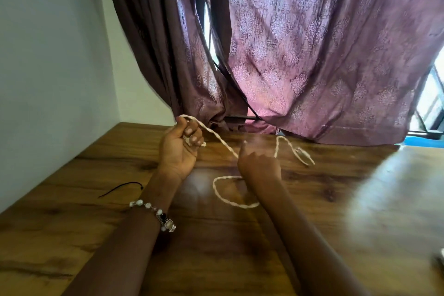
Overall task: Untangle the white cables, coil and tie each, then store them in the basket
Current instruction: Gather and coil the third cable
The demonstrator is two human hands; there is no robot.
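1. My left hand (pixel 179 149) has its fingers (pixel 194 139) curled round one end of the white cable (pixel 222 143). The cable loops over the top of the thumb and index finger, and a short bit pokes out below the curled fingers.
2. My right hand (pixel 260 166) is blurred. One finger (pixel 243 149) points up beside the taut run of cable and the rest look folded. It touches or pinches the cable where the strand meets the hand, but I cannot tell which, nor how tight the hold is.
3. From the left hand the cable runs down and right to the right hand. It then falls into a loose loop on the counter (pixel 312 223) just in front of my right wrist. A further length wanders off to the right, near the curtain (pixel 324 55), and ends in a small bend.
4. Progress, as I judge it: this cable looks mostly free of knots and the coil is only starting, with perhaps one turn gathered in the left hand. No tie is on it.
5. Left to do: finish winding, tie it off, and put it away. A thin black strip (pixel 120 188) lies on the counter near my left forearm and may serve as a tie. I see no basket and no other white cable in view.
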